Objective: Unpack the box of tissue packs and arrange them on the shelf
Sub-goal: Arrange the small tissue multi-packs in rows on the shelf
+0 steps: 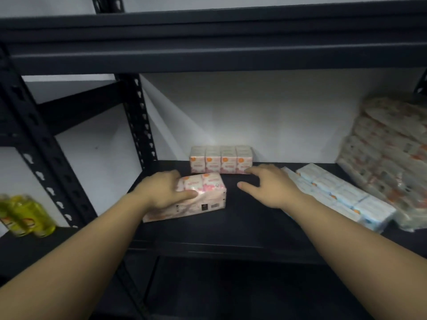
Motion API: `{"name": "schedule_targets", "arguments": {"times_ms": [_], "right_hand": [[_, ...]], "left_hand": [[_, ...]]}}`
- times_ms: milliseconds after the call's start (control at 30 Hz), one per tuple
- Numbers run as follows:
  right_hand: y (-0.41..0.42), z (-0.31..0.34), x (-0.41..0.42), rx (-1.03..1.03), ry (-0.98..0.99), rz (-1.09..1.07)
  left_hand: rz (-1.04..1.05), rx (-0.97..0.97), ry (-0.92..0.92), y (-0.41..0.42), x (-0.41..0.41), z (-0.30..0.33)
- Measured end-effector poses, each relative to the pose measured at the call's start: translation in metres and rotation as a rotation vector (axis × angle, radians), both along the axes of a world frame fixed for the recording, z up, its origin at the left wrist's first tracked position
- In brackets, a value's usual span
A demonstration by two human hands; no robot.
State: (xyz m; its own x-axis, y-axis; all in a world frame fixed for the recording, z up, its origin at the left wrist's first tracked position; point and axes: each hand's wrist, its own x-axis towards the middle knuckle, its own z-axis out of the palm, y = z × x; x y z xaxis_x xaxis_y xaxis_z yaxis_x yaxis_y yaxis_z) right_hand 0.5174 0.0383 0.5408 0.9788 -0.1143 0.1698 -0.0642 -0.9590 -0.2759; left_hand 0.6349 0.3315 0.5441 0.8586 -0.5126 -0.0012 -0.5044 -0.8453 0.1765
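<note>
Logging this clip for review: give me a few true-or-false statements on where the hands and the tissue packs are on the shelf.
1. The left hand grips a pink tissue pack. True.
2. The right hand holds a blue pack. False: it holds nothing, fingers spread over the shelf.
3. A second pink pack stands against the back wall. True.
4. The blue packs lie left of the hands. False: they lie to the right.
5. Yellow bottles stand at the far left. True.

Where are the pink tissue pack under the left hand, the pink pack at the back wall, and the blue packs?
pink tissue pack (203, 195): head view, top face right of thumb.
back pink pack (220, 161): head view, front face.
blue packs (346, 197): head view, top of row.
</note>
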Motion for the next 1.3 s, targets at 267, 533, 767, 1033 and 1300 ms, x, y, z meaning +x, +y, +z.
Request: {"name": "schedule_targets", "arguments": {"times_ms": [267,533,767,1033,1300], "right_hand": [[0.029,-0.002,0.016,0.175,0.016,0.088],[0.019,-0.008,-0.005,-0.018,0.000,0.135],[-0.048,0.004,-0.020,-0.172,0.099,-0.209],[-0.069,-0.009,-0.048,-0.133,0.313,-0.344],[-0.084,-0.015,-0.079,-0.100,0.289,-0.453]], "left_hand": [[-0.152,-0.155,-0.325,-0.044,-0.030,-0.023],[-0.208,-0.038,-0.282,-0.025,-0.038,-0.033],[-0.091,-0.006,-0.232,-0.051,-0.022,-0.032],[-0.118,-0.044,-0.261,-0.100,-0.007,-0.026],[-0.245,-0.126,-0.290,-0.160,-0.011,-0.034]]}}
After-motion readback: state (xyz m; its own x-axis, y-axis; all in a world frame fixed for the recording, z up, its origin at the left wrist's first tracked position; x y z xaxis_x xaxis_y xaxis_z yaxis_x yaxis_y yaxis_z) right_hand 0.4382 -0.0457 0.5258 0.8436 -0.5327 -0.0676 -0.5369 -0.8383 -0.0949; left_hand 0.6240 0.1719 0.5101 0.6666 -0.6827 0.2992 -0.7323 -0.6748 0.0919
